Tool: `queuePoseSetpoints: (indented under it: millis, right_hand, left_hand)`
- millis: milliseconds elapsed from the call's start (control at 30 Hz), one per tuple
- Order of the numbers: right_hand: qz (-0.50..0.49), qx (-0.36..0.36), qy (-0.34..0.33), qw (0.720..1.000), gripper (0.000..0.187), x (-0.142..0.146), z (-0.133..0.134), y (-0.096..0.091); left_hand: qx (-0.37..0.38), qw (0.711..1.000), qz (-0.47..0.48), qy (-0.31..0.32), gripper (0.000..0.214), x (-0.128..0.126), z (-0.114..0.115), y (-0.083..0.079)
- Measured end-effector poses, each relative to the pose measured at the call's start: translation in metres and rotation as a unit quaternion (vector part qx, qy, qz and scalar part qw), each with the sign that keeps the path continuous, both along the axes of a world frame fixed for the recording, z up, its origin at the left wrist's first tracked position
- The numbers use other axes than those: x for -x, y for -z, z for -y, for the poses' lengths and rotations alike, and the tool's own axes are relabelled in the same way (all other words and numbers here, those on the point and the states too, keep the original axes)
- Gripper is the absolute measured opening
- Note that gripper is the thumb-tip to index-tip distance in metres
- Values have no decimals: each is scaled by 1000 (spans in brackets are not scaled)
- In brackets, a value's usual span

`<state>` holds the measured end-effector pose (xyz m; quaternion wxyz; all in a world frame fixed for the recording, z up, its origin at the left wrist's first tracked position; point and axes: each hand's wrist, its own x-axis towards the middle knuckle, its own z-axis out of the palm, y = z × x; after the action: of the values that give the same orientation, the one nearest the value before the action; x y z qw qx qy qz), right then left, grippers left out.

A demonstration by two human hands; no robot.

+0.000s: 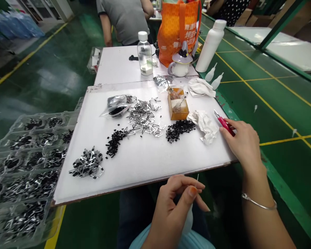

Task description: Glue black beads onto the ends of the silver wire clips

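My right hand [242,145] rests at the right edge of a white foam board [145,183], shut on a red-handled craft knife [226,126]. A crumpled white tissue [204,126] lies just beyond the blade. My left hand [176,204] is below the board's near edge, pinching a small white bottle [189,219] with a thin needle tip. On the board lie small black parts [180,130], a second black heap [115,142], a tangle of metal frames [142,117], and a mixed clump [87,163]. A small cardboard box [178,105] holds glass vials.
A clear compartment tray [23,180] of black and metal parts sits left of the board. Beyond stand a clear bottle [145,53], a white bottle [209,41], a small white pot [180,64] and an orange bag [177,31]. A seated person [124,20] is at the far side. The floor is green.
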<state>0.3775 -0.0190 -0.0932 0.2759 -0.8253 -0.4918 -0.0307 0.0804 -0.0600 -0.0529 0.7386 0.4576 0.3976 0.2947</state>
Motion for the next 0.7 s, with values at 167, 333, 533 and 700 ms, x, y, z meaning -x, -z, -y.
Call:
queuePoseSetpoints:
  millis: [167,333,533,700]
  right_hand:
    - [-139,-113,-48,983,47,61,32,-16]
    - [-467,98,-277,834,82,136,86,-4]
    - [-521,27,-161,838,52,163,77,13]
    - [-507,-78,-60,856,59,130,60,7]
  left_hand:
    - [-77,987,-92,-107,17,2,-9,-2]
    - [-155,965,-116,-175,12,-9,-22,0]
    - [-348,875,-294,-166,11,1,-43,3]
    - [-406,786,-423,-194,23,44,-88,13]
